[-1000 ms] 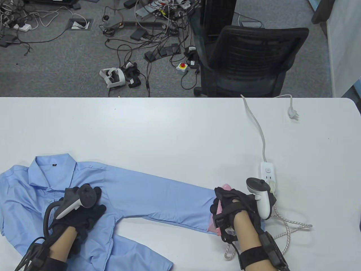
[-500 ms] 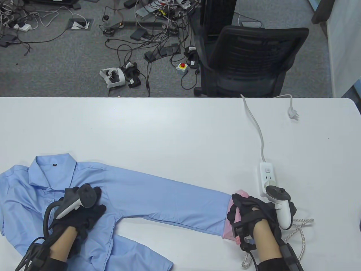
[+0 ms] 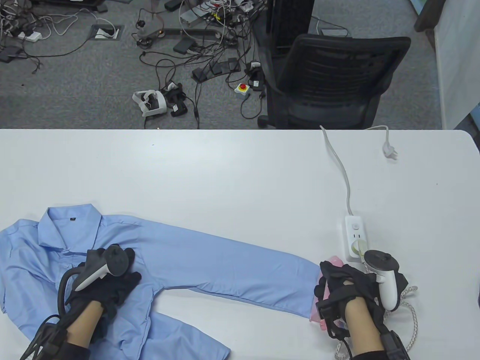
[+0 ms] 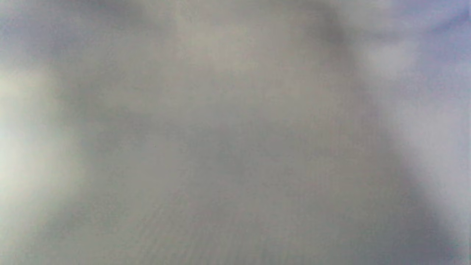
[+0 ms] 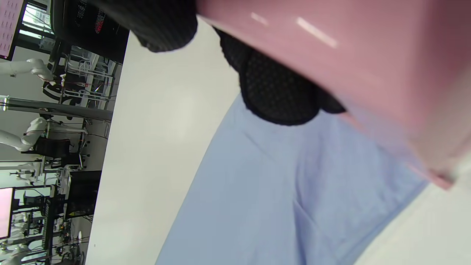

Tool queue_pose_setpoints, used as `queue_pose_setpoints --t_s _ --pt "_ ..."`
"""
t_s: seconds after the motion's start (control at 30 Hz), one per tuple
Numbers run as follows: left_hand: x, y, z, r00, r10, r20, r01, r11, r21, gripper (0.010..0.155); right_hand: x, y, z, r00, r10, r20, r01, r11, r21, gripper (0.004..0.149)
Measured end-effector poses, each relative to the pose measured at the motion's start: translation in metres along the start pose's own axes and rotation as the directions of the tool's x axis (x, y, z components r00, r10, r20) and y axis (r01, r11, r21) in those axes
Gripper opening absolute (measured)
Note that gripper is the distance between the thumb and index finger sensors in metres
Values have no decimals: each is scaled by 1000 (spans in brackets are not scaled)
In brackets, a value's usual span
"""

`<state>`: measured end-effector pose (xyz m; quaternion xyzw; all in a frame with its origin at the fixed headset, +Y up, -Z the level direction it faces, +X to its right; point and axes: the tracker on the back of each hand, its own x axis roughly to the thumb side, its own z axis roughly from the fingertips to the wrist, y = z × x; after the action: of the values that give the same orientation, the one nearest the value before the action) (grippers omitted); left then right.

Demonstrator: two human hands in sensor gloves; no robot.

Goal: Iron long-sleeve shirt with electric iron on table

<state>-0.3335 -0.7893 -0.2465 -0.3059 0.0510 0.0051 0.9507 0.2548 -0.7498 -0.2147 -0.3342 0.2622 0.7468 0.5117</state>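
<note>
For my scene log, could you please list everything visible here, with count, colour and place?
shirt: one, light blue, table's near left, one sleeve stretched rightward.
iron: one, pink, at the sleeve's cuff end.
power strip: one, white, near right, a plug in it.
braided cord: one, white, coiled by the right hand.
table: one, white.
office chair: one, black, beyond the table.
headset: one, white, on the floor among cables.
left hand: black glove, rests on the shirt's body.
right hand: black glove, grips the iron.
</note>
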Motion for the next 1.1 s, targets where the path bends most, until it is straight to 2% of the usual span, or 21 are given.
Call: queue_pose_setpoints --t_s 0.27,0.4,0.53,0.63,0.77,0.87,1.0,1.1 --pt "0 0 0 1000 10 3 -10 1000 -3 69 -6 -13 3 1000 7 -18 -8 1000 -27 59" --pt "0 0 -1 1000 9 5 -9 1000 -2 69 -4 -9 5 997 -76 6 76 996 35 60" --pt "-1 0 -1 1000 11 7 -11 1000 -3 69 26 -5 22 989 -131 62 125 988 85 60" --pt "-1 0 -1 1000 11 9 -11 1000 -3 69 59 5 43 984 -108 140 94 990 104 60" --pt "-1 -1 -1 1000 14 12 -13 1000 -4 69 109 38 71 966 -92 243 47 981 188 62" --pt "-1 -1 -1 1000 11 12 -11 1000 -2 69 136 69 78 956 -100 275 35 972 232 62" --pt "-1 -1 -2 1000 16 13 -16 1000 -6 69 156 113 80 951 -89 298 -16 943 331 63" --pt "-1 -1 -1 1000 17 14 -17 1000 -7 70 159 149 74 957 -82 279 -43 909 414 63"
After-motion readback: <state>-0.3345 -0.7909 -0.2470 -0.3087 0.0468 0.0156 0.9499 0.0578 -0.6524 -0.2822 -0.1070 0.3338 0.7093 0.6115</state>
